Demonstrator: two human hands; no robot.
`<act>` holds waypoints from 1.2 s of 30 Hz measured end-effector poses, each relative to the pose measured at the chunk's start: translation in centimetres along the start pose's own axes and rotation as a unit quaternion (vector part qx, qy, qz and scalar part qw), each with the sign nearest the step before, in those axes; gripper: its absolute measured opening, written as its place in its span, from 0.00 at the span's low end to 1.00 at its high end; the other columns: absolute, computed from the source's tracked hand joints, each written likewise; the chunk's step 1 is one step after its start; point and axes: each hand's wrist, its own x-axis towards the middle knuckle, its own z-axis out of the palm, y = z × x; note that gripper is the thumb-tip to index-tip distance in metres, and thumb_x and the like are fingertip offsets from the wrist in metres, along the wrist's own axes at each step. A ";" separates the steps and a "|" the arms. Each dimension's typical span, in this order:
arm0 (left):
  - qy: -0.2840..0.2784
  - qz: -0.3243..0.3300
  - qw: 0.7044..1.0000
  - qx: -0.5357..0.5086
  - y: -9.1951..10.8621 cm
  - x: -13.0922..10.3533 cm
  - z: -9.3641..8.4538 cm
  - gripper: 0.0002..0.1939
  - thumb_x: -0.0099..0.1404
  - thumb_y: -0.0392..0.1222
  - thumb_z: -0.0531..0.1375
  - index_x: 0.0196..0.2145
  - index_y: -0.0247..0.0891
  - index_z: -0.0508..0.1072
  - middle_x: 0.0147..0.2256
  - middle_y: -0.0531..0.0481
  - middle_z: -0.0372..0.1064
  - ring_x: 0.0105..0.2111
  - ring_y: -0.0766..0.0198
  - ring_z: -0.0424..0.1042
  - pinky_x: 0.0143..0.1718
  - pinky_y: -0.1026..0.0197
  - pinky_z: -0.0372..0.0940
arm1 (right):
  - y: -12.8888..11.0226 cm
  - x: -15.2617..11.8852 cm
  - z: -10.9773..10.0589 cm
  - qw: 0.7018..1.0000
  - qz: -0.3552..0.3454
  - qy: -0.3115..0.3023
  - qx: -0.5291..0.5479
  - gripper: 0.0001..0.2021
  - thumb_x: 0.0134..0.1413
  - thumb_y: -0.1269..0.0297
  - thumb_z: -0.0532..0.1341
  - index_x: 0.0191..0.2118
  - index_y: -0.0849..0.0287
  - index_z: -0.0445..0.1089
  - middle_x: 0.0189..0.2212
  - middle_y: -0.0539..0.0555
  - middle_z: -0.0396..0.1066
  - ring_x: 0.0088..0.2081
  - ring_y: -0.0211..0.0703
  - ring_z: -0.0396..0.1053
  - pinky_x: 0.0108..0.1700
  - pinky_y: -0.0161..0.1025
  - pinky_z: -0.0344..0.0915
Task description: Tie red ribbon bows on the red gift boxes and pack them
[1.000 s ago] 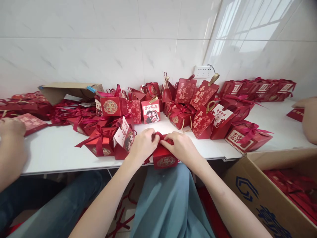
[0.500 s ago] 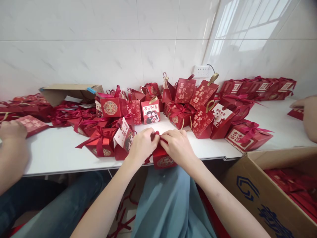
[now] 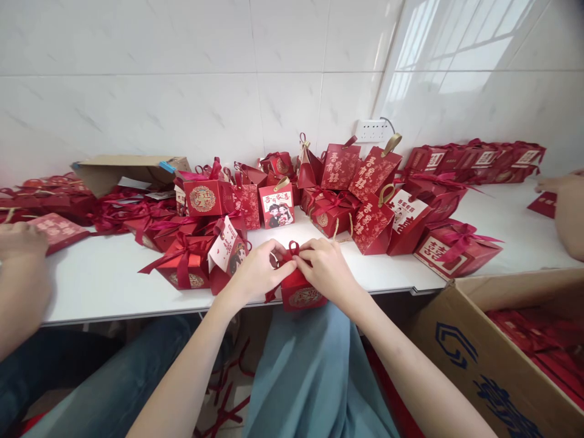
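Observation:
A small red box [image 3: 305,295] with a gold emblem sits at the table's front edge, partly under my hands. A loop of red ribbon [image 3: 294,247] stands up on its top. My left hand [image 3: 261,267] is at the ribbon's left side, its thumb reaching the loop's base and its fingers curled over a stretch of ribbon. From the right, my right hand [image 3: 326,266] pinches the ribbon at the same spot. Just left of my left hand is a box with a white tag [image 3: 224,246].
Many red gift boxes [image 3: 335,213] stand along the white table [image 3: 109,277]. An open carton [image 3: 460,347] of red items is at the lower right. Other people's hands [image 3: 22,267] show at both sides. A socket strip [image 3: 371,131] lies by the wall.
My left hand has opened out a little and shifted left. The ribbon loop now stands visible between my hands. The hand at the far right has moved slightly.

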 end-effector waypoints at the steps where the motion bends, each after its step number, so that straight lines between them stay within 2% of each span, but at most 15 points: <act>1: 0.013 0.003 1.000 -0.012 -0.3 -0.1 0.1 0.13 0.59 0.48 0.57 0.39 0.38 0.68 0.36 0.48 0.71 0.34 0.61 0.70 0.36 0.59 0.64 | 0.0 0.0 0.0 1.000 0.001 0.001 0.012 0.10 0.59 0.69 0.58 0.30 0.60 0.76 0.37 0.55 0.75 0.41 0.47 0.69 0.42 0.44 0.54; 5: 0.063 0.055 0.996 -0.023 -1.1 0.5 0.4 0.16 0.62 0.37 0.52 0.49 0.39 0.66 0.47 0.46 0.65 0.36 0.65 0.69 0.41 0.59 0.65 | 0.3 0.1 0.2 0.999 -0.008 0.006 0.038 0.10 0.58 0.69 0.58 0.30 0.60 0.76 0.38 0.56 0.75 0.41 0.47 0.69 0.43 0.44 0.58; 7: 0.042 0.110 0.993 -0.025 -1.2 1.2 0.4 0.15 0.63 0.35 0.51 0.47 0.41 0.69 0.48 0.47 0.65 0.40 0.64 0.68 0.45 0.59 0.64 | 0.6 0.1 0.2 0.999 -0.019 0.003 0.044 0.11 0.59 0.69 0.57 0.30 0.60 0.76 0.37 0.57 0.75 0.39 0.46 0.69 0.43 0.44 0.60; 10: 0.011 0.157 0.987 -0.035 -1.1 1.8 0.1 0.10 0.64 0.36 0.52 0.40 0.40 0.72 0.42 0.48 0.68 0.44 0.62 0.68 0.48 0.58 0.63 | 1.2 0.1 0.2 0.998 -0.039 -0.004 0.048 0.11 0.59 0.69 0.57 0.31 0.60 0.77 0.37 0.57 0.74 0.39 0.46 0.69 0.45 0.44 0.62; 13: 0.008 0.149 0.988 -0.040 -1.1 2.0 0.0 0.09 0.64 0.37 0.53 0.38 0.38 0.73 0.40 0.48 0.69 0.42 0.62 0.68 0.47 0.58 0.63 | 1.5 0.0 0.0 0.998 -0.037 0.004 0.046 0.08 0.56 0.66 0.60 0.35 0.61 0.76 0.38 0.58 0.74 0.40 0.49 0.69 0.46 0.45 0.63; 17: 0.010 0.125 0.991 -0.049 -1.3 1.8 0.2 0.10 0.64 0.38 0.53 0.39 0.39 0.73 0.40 0.48 0.70 0.41 0.62 0.69 0.42 0.59 0.65 | 1.3 0.0 -0.1 0.995 -0.004 0.033 0.093 0.15 0.51 0.65 0.65 0.46 0.62 0.72 0.40 0.59 0.74 0.43 0.52 0.70 0.46 0.46 0.63; 21: 0.020 0.102 0.992 -0.071 -1.5 1.7 0.3 0.11 0.63 0.40 0.53 0.39 0.38 0.73 0.40 0.47 0.71 0.38 0.62 0.71 0.41 0.58 0.66 | 1.3 -0.1 -0.1 0.993 0.010 0.027 0.119 0.11 0.52 0.71 0.63 0.43 0.59 0.72 0.35 0.55 0.76 0.38 0.47 0.71 0.44 0.43 0.62; 24: 0.027 0.076 0.993 -0.091 -1.4 1.6 0.2 0.11 0.62 0.41 0.53 0.39 0.38 0.73 0.41 0.47 0.72 0.37 0.62 0.71 0.41 0.58 0.66 | 1.4 -0.3 -0.4 0.995 0.004 0.042 0.089 0.12 0.54 0.72 0.61 0.45 0.60 0.71 0.34 0.55 0.76 0.38 0.46 0.70 0.42 0.43 0.60; 26: 0.028 0.068 0.992 -0.102 -1.3 1.5 0.2 0.11 0.62 0.41 0.54 0.38 0.38 0.73 0.40 0.47 0.72 0.37 0.62 0.71 0.42 0.59 0.66 | 1.4 -0.5 -0.8 0.997 -0.010 0.060 0.042 0.12 0.56 0.72 0.60 0.46 0.61 0.70 0.34 0.56 0.75 0.38 0.47 0.69 0.42 0.43 0.57; 30: 0.029 0.069 0.991 -0.109 -1.2 1.4 0.1 0.09 0.60 0.40 0.55 0.35 0.37 0.73 0.39 0.48 0.73 0.37 0.62 0.71 0.43 0.59 0.66 | 1.4 -0.7 -1.6 0.997 -0.035 0.052 -0.043 0.07 0.58 0.71 0.58 0.38 0.59 0.74 0.33 0.55 0.74 0.39 0.48 0.66 0.41 0.43 0.52; 33: 0.032 0.064 0.991 -0.109 -1.1 1.3 0.1 0.08 0.60 0.40 0.55 0.35 0.37 0.72 0.38 0.48 0.72 0.37 0.62 0.71 0.43 0.59 0.65 | 1.3 -0.7 -1.7 0.998 -0.035 0.023 -0.036 0.06 0.58 0.68 0.59 0.36 0.59 0.74 0.34 0.55 0.74 0.39 0.47 0.67 0.40 0.43 0.51; 36: 0.030 0.065 0.991 -0.114 -1.0 1.3 0.2 0.08 0.60 0.40 0.54 0.35 0.37 0.71 0.37 0.49 0.72 0.36 0.63 0.71 0.42 0.59 0.66 | 0.9 -0.5 -1.4 0.999 -0.024 0.025 0.005 0.08 0.58 0.65 0.60 0.40 0.59 0.73 0.37 0.56 0.74 0.40 0.47 0.68 0.40 0.42 0.53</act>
